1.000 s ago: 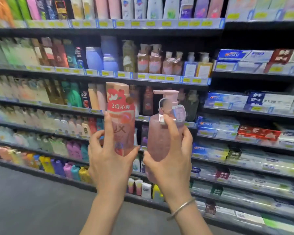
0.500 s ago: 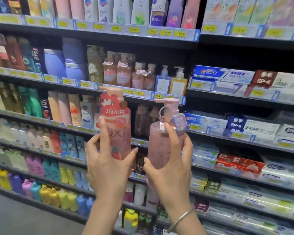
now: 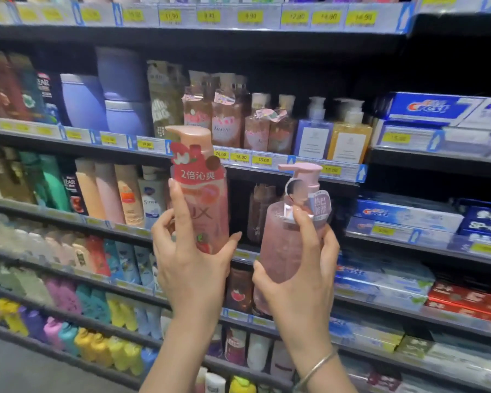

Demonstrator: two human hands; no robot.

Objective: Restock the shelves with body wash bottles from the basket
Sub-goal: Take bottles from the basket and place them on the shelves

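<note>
My left hand (image 3: pixel 192 268) grips a tall pink-orange body wash bottle (image 3: pixel 203 199) with a red paper collar, held upright. My right hand (image 3: pixel 301 279) grips a rounder translucent pink pump bottle (image 3: pixel 284 245) with a tag on its neck, also upright. Both bottles are raised in front of the third shelf (image 3: pixel 338 181), where a dark gap (image 3: pixel 238 211) shows between them and a brown bottle (image 3: pixel 260 211) stands further back. No basket is in view.
Shelves of shampoo and body wash bottles (image 3: pixel 227 120) fill the left and centre. Toothpaste boxes (image 3: pixel 428 106) fill the shelves to the right. Yellow price tags (image 3: pixel 262 159) line the shelf edges. Grey floor (image 3: pixel 17 367) shows at the lower left.
Both hands have come closer to the shelves with their bottles, and the view has shifted right and nearer. The grips have not changed.
</note>
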